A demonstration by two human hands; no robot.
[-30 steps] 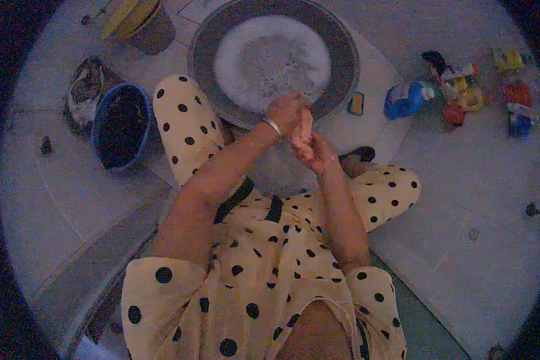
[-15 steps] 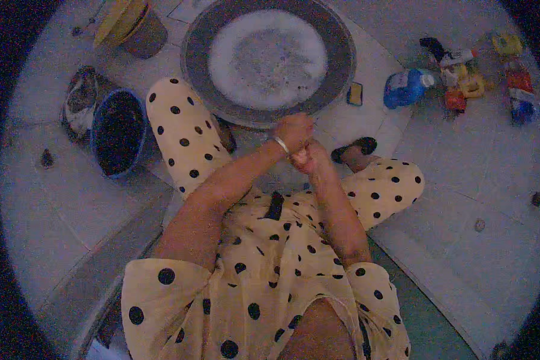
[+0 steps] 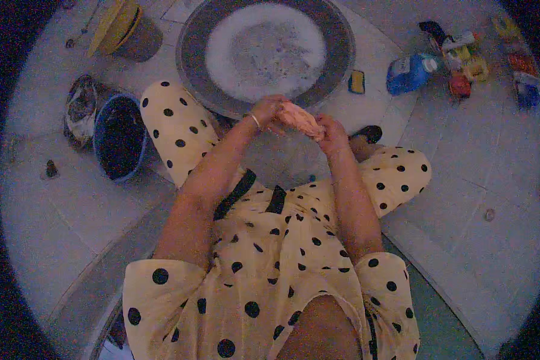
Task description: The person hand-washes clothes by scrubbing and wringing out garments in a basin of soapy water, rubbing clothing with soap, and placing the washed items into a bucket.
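Note:
A twisted, wet-looking pink-orange cloth (image 3: 302,120) stretches between my hands, just over the near rim of a wide grey basin (image 3: 190,60). My left hand (image 3: 270,112), with a bangle at its wrist, is closed around the cloth's left end. The right end is gripped by my right hand (image 3: 333,133). White suds and cloudy water (image 3: 270,51) fill the basin's middle. What exactly the cloth is, I cannot tell.
A yellow-and-green sponge (image 3: 357,82) lies right of the basin. Farther right are a blue bottle (image 3: 409,75) and several coloured packages (image 3: 462,60). On the left stand a blue-rimmed dark tub (image 3: 120,138), a bunched bag (image 3: 80,114) and a bucket with a yellow lid (image 3: 126,33).
My hands were pressed together with the cloth mostly hidden. They have moved apart, left hand up and leftward, right hand to the right, and the cloth now shows between them.

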